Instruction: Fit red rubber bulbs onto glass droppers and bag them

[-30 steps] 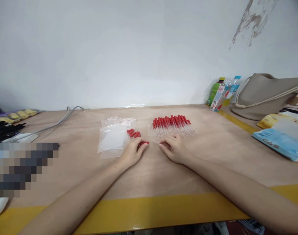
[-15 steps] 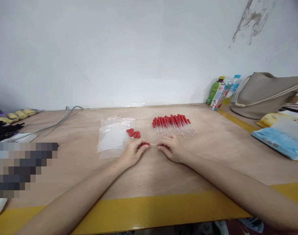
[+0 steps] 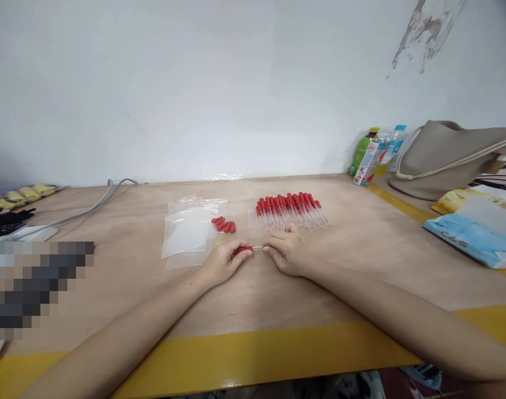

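Between thumb and fingers, my left hand (image 3: pixel 225 261) pinches a red rubber bulb (image 3: pixel 245 249). My right hand (image 3: pixel 288 252) grips a thin clear glass tube (image 3: pixel 257 248) whose left end meets the bulb; the exact joint is too small to make out. Just beyond my left hand lie several loose red rubber bulbs (image 3: pixel 228 226). Behind my right hand is a row of droppers (image 3: pixel 289 208), red bulbs toward the wall and clear tips toward me. A few bare clear tubes (image 3: pixel 251 220) lie at the row's left end.
Clear zip bags (image 3: pixel 188 235) are stacked left of the loose bulbs. Bottles (image 3: pixel 367 158), a grey bag (image 3: pixel 448 158) and a blue tissue pack (image 3: pixel 473 235) stand or lie at the right. A grey cable (image 3: pixel 98 205) runs across the left. Yellow tape (image 3: pixel 253 354) lines the table's front edge.
The view has shifted slightly. Both hands keep their holds on the bulb and the tube, and the visible stretch of tube between them looks slightly shorter.
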Tool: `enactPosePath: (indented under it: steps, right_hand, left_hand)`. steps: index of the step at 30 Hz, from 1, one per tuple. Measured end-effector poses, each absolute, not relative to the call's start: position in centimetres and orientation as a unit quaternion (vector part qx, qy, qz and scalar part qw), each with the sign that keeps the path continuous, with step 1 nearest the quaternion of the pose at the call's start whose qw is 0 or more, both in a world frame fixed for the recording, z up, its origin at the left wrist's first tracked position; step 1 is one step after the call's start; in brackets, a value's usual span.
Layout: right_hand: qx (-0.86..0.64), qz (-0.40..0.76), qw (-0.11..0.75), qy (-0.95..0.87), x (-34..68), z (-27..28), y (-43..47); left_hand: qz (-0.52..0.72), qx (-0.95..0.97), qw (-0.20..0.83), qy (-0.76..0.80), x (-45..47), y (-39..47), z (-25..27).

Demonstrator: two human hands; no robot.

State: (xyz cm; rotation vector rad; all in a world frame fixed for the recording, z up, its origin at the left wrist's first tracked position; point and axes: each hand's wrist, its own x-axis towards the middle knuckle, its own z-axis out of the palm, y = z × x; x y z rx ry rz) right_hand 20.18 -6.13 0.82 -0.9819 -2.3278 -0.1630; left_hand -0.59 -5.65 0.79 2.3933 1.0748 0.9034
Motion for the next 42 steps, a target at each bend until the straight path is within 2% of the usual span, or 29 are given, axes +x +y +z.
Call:
enactPosePath:
  steps: [11,20,25,28,34,42]
  right_hand:
    - [-0.376,-0.043,0.253,-0.89,19.4,0.9,-6.2]
    - [-0.412,-0.026,0.204,-0.888,19.9,3.0,-6.3]
    - [-0.575,0.061,0.28,-0.766,21.3,3.8,-3.9]
    - [-0.67,0.037,0.318,-0.67,22.4,4.1,-1.3]
    - [-0.752,-0.015,0.288,-0.593,24.1,3.2,2.4]
    - [-0.744,-0.061,0.282,-0.602,23.7,1.8,2.8]
  left_hand:
    - [0.312,0.864,0.169,0.358,-0.6,-5.8,0.7]
    - [0.342,0.872,0.033,0.349,-1.3,-4.6,1.3]
    - [0.335,0.838,-0.095,0.42,-2.8,-2.9,1.2]
    - [0.294,0.833,-0.13,0.45,-3.3,-2.1,0.9]
    - [0.242,0.849,-0.123,0.453,-3.5,-1.6,0.4]
    - [0.281,0.843,-0.083,0.45,-3.2,-1.8,0.6]
